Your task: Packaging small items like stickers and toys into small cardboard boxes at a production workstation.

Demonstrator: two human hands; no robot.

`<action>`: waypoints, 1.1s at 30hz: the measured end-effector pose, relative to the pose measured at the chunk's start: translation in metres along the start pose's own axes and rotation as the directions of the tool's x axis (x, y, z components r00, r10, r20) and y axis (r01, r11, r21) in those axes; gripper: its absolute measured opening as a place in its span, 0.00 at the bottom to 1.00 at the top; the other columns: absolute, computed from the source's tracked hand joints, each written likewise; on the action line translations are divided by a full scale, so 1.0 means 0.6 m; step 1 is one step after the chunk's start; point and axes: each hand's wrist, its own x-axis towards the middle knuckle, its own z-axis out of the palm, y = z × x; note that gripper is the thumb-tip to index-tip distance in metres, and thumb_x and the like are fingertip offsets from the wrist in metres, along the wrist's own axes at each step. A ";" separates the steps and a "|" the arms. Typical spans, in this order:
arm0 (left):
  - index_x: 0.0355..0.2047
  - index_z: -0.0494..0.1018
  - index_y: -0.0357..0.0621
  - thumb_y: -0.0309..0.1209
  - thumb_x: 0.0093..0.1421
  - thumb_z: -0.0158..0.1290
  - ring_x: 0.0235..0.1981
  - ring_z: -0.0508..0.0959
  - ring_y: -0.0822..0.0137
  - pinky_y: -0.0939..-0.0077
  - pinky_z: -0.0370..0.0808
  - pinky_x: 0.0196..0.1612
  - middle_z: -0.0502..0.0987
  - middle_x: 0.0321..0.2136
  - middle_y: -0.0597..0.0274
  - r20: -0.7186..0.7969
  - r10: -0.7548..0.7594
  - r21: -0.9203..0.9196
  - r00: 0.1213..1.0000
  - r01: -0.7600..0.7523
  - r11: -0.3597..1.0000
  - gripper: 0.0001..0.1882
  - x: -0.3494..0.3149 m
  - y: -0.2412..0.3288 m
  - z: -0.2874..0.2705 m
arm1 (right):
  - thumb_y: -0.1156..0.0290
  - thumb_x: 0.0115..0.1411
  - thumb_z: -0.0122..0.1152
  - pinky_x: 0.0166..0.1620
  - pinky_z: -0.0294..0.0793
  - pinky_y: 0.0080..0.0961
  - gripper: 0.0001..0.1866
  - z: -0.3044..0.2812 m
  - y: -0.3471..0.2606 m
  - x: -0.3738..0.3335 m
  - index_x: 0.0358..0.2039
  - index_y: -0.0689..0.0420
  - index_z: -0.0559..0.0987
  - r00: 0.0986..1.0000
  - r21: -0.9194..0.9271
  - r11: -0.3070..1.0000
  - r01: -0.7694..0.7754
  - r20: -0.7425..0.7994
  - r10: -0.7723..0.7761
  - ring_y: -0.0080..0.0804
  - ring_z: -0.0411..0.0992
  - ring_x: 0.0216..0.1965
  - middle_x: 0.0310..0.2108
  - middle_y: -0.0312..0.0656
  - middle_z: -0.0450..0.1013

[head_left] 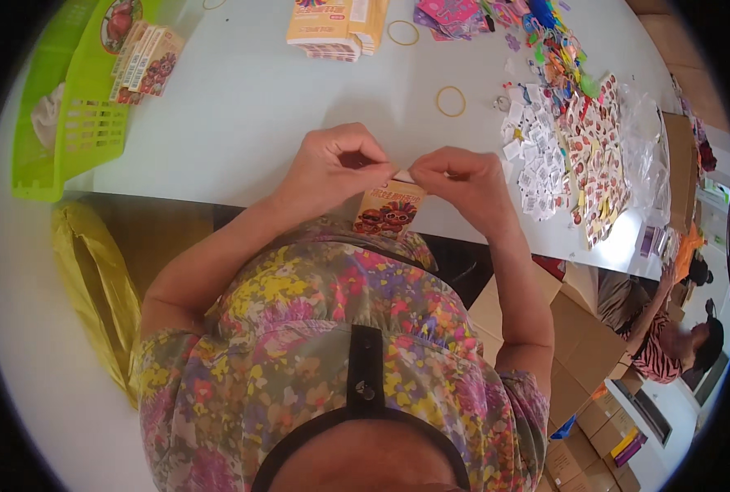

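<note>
A small yellow-orange cardboard box (388,210) with cartoon figures on its front hangs upright at the table's near edge, in front of my body. At its top left corner, the thumb and fingers of my left hand (336,164) are pinched together. My right hand (471,184) pinches the top right corner, where a pale flap shows between the two hands. What lies inside the box cannot be seen.
A stack of similar boxes (325,37) stands at the far middle. Several more boxes (153,66) lean by a green basket (74,123) at left. Yellow rubber bands (451,101), white packets (537,156), printed sticker sheets (594,156) and colourful trinkets (557,45) lie on the table (242,107).
</note>
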 end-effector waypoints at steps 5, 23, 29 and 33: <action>0.34 0.76 0.39 0.22 0.52 0.64 0.32 0.74 0.73 0.79 0.71 0.33 0.74 0.32 0.62 0.077 0.138 0.202 0.987 -0.151 0.968 0.10 -0.039 -0.004 -0.014 | 0.79 0.56 0.62 0.42 0.75 0.24 0.07 0.050 0.000 -0.046 0.37 0.66 0.81 0.966 -0.075 0.987 0.141 -0.206 -0.154 0.26 0.76 0.38 0.39 0.45 0.79; 0.43 0.73 0.45 0.26 0.52 0.61 0.33 0.77 0.64 0.67 0.73 0.32 0.76 0.28 0.62 -0.260 0.745 0.965 0.614 0.133 0.227 0.16 -0.006 0.116 -0.336 | 0.78 0.57 0.61 0.36 0.75 0.20 0.19 0.044 -0.009 0.088 0.50 0.58 0.77 0.896 -0.173 0.926 0.335 -0.246 -0.370 0.23 0.75 0.37 0.44 0.37 0.76; 0.43 0.74 0.50 0.34 0.49 0.61 0.42 0.70 0.60 0.61 0.67 0.43 0.72 0.42 0.66 0.092 0.726 0.815 0.682 0.367 -0.448 0.19 0.015 0.108 -0.346 | 0.68 0.48 0.72 0.43 0.74 0.27 0.29 0.008 -0.084 0.242 0.52 0.58 0.75 0.744 -0.437 0.824 0.360 -0.398 -0.537 0.33 0.70 0.49 0.54 0.43 0.69; 0.40 0.74 0.51 0.38 0.48 0.61 0.42 0.70 0.61 0.59 0.65 0.42 0.72 0.41 0.66 0.101 0.663 0.850 0.742 0.282 -0.445 0.18 0.010 0.105 -0.317 | 0.57 0.38 0.76 0.61 0.59 0.44 0.44 -0.007 -0.103 0.309 0.56 0.59 0.71 0.673 -0.775 0.432 0.460 -0.012 -0.739 0.46 0.57 0.62 0.59 0.46 0.63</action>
